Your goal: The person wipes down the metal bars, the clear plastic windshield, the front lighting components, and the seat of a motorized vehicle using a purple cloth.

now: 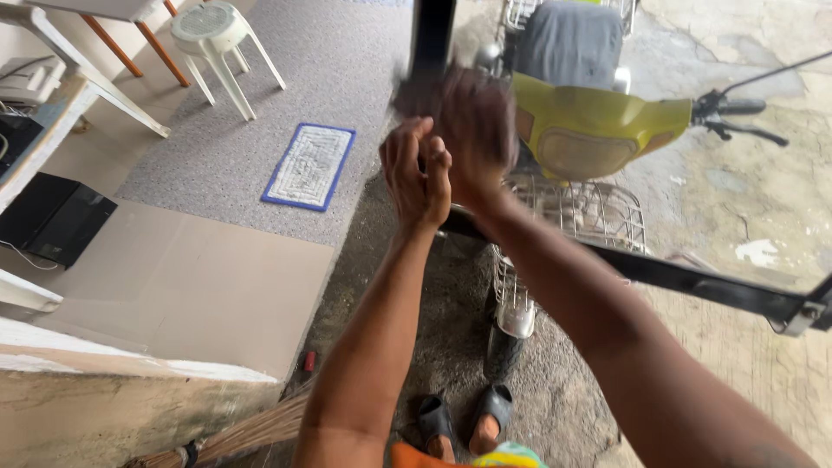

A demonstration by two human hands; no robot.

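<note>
Head view: hands (446, 147) apparently around black post (432, 35).

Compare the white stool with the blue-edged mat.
The stool stands upright on splayed legs; the mat lies flat. The stool is all white plastic with a slotted round seat; the mat is a pale rectangle with a blue border. The stool stands farther from the hands, up by the table; the mat lies nearer them. Both rest on the grey speckled floor.

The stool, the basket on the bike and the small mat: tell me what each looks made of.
Stool: moulded plastic, matte off-white, one-piece legs and vented seat.
Basket: metal wire, dull silver grid, apparently worn.
Mat: probably woven fabric, pale ribbed centre with a blue border.
</note>
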